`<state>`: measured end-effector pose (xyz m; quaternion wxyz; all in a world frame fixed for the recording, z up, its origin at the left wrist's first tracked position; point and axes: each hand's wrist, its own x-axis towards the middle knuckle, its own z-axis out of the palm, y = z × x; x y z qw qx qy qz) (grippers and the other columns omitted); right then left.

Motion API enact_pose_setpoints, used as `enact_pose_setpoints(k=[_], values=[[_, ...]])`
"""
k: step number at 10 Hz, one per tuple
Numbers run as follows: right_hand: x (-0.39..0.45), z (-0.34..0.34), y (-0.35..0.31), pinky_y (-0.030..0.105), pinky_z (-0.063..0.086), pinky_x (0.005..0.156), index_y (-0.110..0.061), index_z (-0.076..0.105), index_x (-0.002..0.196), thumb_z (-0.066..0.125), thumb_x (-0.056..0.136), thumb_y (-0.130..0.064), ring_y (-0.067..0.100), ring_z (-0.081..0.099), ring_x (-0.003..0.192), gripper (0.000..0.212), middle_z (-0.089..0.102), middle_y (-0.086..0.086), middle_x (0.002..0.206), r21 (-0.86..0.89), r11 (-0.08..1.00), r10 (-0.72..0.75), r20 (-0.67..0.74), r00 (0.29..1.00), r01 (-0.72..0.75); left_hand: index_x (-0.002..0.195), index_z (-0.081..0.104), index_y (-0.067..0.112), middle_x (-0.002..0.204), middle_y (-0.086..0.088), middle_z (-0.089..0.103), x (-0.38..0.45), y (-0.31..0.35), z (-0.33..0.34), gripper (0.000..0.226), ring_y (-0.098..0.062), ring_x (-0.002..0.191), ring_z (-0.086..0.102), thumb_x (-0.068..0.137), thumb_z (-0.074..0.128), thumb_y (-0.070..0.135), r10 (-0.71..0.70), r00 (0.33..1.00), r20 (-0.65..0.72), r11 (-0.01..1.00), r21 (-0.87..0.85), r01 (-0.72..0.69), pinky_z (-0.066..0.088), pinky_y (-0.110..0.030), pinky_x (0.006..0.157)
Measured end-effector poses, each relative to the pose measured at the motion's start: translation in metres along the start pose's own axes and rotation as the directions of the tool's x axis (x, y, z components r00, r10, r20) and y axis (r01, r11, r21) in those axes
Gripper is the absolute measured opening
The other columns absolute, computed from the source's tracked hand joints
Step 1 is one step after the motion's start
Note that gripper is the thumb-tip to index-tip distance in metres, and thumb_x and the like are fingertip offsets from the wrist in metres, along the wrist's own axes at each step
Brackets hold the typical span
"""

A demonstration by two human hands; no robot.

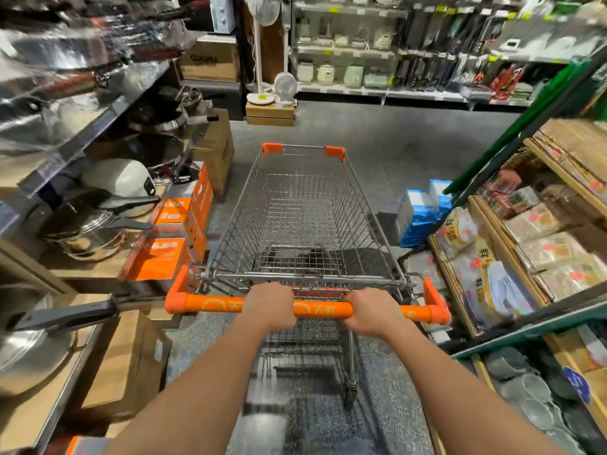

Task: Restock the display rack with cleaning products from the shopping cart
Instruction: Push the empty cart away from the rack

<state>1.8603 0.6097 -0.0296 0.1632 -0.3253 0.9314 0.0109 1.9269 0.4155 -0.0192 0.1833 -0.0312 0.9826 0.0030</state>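
1. Head view: the left hand [271,305] and right hand [372,311] are both gripping the orange handle [323,309] of the shopping cart [305,205], fingers curling over it.
2. The wire cart is standing in the aisle ahead (its basket looking empty), with orange corner caps.

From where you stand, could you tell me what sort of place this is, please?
Probably a household-goods shop aisle: both hands grip the orange handle of a wire shopping cart, steel pots fill the left shelves, and white fans stand before stocked shelving ahead.
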Motion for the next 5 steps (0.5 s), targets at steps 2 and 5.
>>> enact_pose_setpoints(k=[2,5], values=[[-0.007,-0.005,0.012,0.031,0.054,0.067,-0.021,0.054,0.065,0.056,0.073,-0.031,0.016,0.058,0.065,0.013,0.058,-0.005,0.066,0.025,0.999,0.028,0.043,0.999,-0.029,0.069,0.055,0.019,0.061,0.005,0.049,0.001,0.016,0.003,0.011,-0.01,0.053,0.044,0.078,0.057,0.025,0.002,1.0,0.0,0.999,-0.037,-0.002,0.037,-0.025,0.052],[-0.013,-0.025,0.007,0.033,0.054,0.077,-0.021,0.058,0.079,0.061,0.078,-0.032,0.017,0.056,0.075,0.011,0.058,-0.002,0.079,0.026,0.996,0.08,0.234,0.969,-0.089,0.078,0.055,0.018,0.071,0.002,0.053,-0.002,0.015,-0.006,0.014,-0.015,0.068,0.051,0.078,0.057,0.033,0.082,0.984,0.159,0.985,-0.164,-0.056,0.041,-0.026,0.059]])
